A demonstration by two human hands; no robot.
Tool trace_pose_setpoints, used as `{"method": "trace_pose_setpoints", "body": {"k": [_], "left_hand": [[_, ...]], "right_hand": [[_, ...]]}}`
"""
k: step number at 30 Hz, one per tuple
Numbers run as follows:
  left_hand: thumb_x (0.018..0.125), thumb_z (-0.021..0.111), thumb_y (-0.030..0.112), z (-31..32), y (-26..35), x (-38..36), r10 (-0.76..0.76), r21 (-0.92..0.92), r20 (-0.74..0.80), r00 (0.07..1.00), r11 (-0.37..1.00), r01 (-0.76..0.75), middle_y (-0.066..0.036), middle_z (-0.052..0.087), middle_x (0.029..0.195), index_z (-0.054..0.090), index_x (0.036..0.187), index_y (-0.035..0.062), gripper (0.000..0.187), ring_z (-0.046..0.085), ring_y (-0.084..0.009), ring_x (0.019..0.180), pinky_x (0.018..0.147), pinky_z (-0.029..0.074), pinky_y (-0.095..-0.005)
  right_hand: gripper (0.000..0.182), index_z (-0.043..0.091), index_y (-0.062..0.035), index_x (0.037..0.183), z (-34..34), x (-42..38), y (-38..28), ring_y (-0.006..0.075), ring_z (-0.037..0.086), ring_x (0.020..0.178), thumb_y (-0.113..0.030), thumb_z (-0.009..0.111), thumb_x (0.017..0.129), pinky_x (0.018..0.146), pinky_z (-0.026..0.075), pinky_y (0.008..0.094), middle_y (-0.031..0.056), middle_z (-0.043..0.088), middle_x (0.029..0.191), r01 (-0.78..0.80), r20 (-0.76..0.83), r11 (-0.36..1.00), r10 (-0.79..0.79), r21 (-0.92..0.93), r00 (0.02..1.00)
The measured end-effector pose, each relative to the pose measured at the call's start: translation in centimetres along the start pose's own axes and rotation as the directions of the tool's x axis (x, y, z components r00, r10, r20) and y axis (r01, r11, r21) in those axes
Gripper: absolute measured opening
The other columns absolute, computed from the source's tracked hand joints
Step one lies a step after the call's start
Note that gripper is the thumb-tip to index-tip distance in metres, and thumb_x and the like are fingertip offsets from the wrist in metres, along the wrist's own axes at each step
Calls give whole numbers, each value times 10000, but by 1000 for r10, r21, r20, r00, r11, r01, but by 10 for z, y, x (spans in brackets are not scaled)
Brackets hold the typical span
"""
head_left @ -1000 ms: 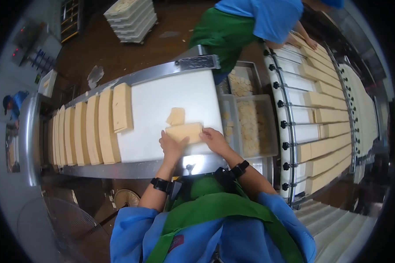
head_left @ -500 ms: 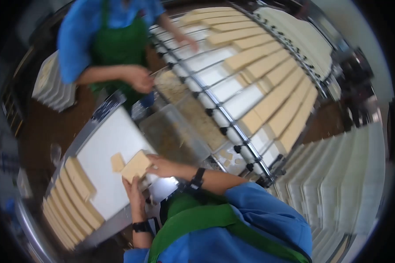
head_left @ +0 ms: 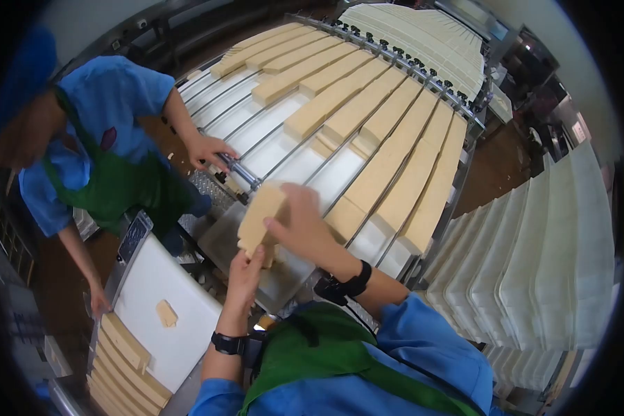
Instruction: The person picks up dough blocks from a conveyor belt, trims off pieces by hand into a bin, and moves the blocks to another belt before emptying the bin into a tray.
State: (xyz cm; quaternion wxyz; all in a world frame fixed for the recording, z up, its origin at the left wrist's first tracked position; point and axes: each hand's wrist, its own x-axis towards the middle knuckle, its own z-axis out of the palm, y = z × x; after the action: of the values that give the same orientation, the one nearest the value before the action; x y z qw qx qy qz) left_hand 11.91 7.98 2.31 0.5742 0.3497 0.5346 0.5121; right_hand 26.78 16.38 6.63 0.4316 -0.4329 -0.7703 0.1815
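Between my two hands is a pale yellow slab (head_left: pixel 262 215) with a ragged lower edge, raised over a clear plastic bin (head_left: pixel 282 281). My left hand (head_left: pixel 246 274) grips its lower end, thumb on the near face. Its upper right side is held by my right hand (head_left: pixel 301 222), whose fingers are partly blurred. A small loose piece (head_left: pixel 166 313) lies on the white board (head_left: pixel 152 277) at the left. Long yellow slabs (head_left: pixel 125 360) stand in a row at that board's lower end.
A divided conveyor (head_left: pixel 256 132) carries rows of long yellow slabs (head_left: pixel 340 104). A co-worker (head_left: pixel 111 139) in a green apron stands at the left, one hand on the conveyor's end, the other by the board. Stacked white trays (head_left: pixel 534 256) stand at the right.
My hands and the slab have moved up and right, off the white board to over the bin. The view has shifted. The co-worker has reached one hand down to the board.
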Motion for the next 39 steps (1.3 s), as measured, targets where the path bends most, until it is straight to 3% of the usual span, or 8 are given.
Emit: {"method": "trace_pose_setpoints", "body": {"k": [6, 9, 14, 17, 23, 26, 31, 39], "left_hand": [[905, 562, 322, 87, 14, 73, -43, 195, 157, 987, 981, 12, 13, 570, 785, 591, 978, 33, 299, 481, -68, 657, 577, 385, -220], [896, 564, 333, 111, -20, 119, -131, 164, 120, 984, 980, 110, 20, 541, 704, 596, 894, 43, 292, 458, -75, 582, 519, 371, -219], [880, 553, 406, 120, -75, 188, -133, 572, 57, 989, 817, 77, -53, 589, 701, 608, 866, 7, 403, 525, -111, 586, 515, 406, -261], [836, 527, 483, 136, -54, 195, -170, 613, 116, 979, 787, 64, -328, 580, 1044, 574, 1065, -110, 638, 559, -402, 1040, 878, 428, -399], [840, 525, 465, 151, -59, 223, -146, 693, 179, 973, 721, -20, -304, 582, 1046, 583, 1054, -59, 569, 551, -408, 1017, 864, 431, -403], [923, 498, 339, 164, -53, 234, -111, 639, 378, 919, 750, -172, -67, 615, 849, 595, 1040, -13, 384, 569, -133, 775, 710, 462, -263], [938, 481, 237, 173, -81, 257, 93, 356, 525, 846, 879, -318, -67, 595, 1034, 539, 1131, -21, 328, 586, -156, 878, 767, 491, -284], [936, 476, 176, 134, -11, 175, -258, 230, 327, 909, 955, 188, -87, 605, 1052, 524, 1158, -15, 297, 603, -151, 878, 744, 511, -269]], "right_hand": [[502, 515, 35, 1066, -47, 32, 109, 391, 522, 950, -392, 587, 814, 849, 379, 470, 223, 587, 968, -344, 5, 890, 362, -298, 932], [522, 553, 35, 1028, -56, 51, 151, 382, 556, 939, -453, 489, 853, 869, 357, 474, 220, 619, 952, -449, 146, 713, 604, -538, 784], [526, 545, 21, 1023, -53, 68, 213, 397, 555, 1003, -461, 366, 911, 906, 302, 507, 260, 611, 1024, -403, 165, 660, 625, -635, 763], [548, 529, 32, 1070, -63, 81, 220, 391, 545, 1035, -460, 341, 917, 916, 295, 508, 259, 595, 1077, -412, 183, 652, 647, -637, 741], [501, 480, 47, 1201, -57, 83, 260, 373, 426, 1192, -319, 345, 887, 991, 232, 489, 229, 459, 1284, -488, 59, 568, 689, -663, 723], [484, 456, 21, 1241, -77, 87, 264, 364, 441, 1169, -280, 385, 868, 946, 273, 492, 212, 460, 1259, -443, 93, 563, 685, -698, 723], [547, 385, -9, 1326, -89, 82, 242, 361, 350, 1257, -313, 424, 874, 987, 247, 524, 213, 391, 1339, -468, -71, 608, 560, -641, 825], [770, 252, -1, 1405, -95, 83, 257, 361, 99, 1388, -552, 391, 886, 1093, 56, 544, 196, 185, 1484, -461, 109, 579, 694, -673, 712]]}}
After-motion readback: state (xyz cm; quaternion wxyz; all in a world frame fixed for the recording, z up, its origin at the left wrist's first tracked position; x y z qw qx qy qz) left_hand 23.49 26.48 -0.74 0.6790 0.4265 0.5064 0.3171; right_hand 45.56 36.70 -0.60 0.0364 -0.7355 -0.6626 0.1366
